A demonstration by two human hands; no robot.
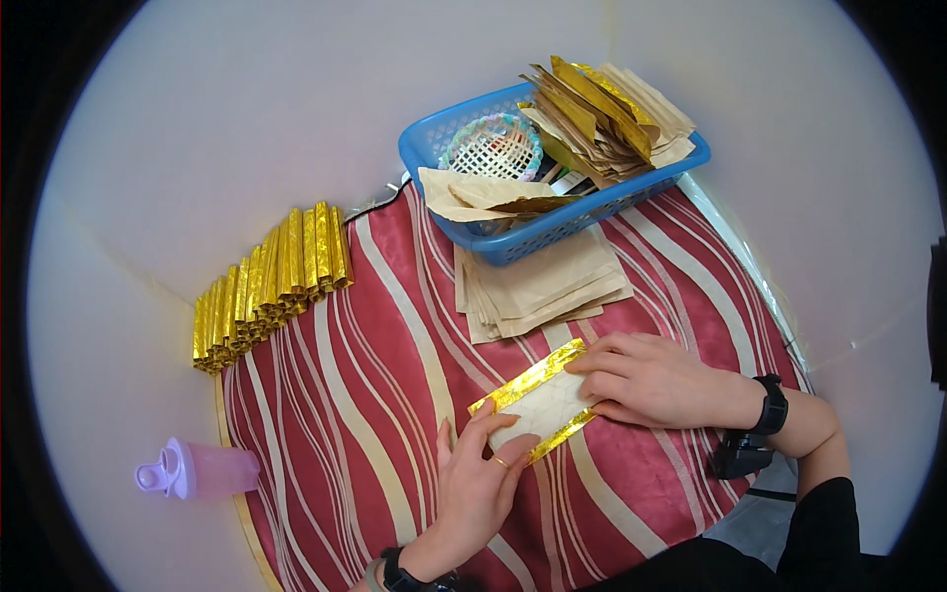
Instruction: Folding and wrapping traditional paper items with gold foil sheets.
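A sheet of gold foil paper (542, 403) lies between my hands over the striped cloth, tilted up toward the right. Its two long edges show shiny gold, and the middle is pale. My left hand (478, 483) grips its left end, thumb and fingers at the corners. At the other end, my right hand (656, 380) has its fingers closed on the paper from above. Just beyond the sheet sits a stack of tan paper (543, 286), partly under the basket.
A blue plastic basket (552, 219) at the back holds tan and gold papers (602, 113) and a small woven basket (493, 148). Several folded gold paper rolls (276, 266) stand in a row at left. A purple bottle (212, 470) lies near the left edge. Red striped cloth (395, 345) covers the surface.
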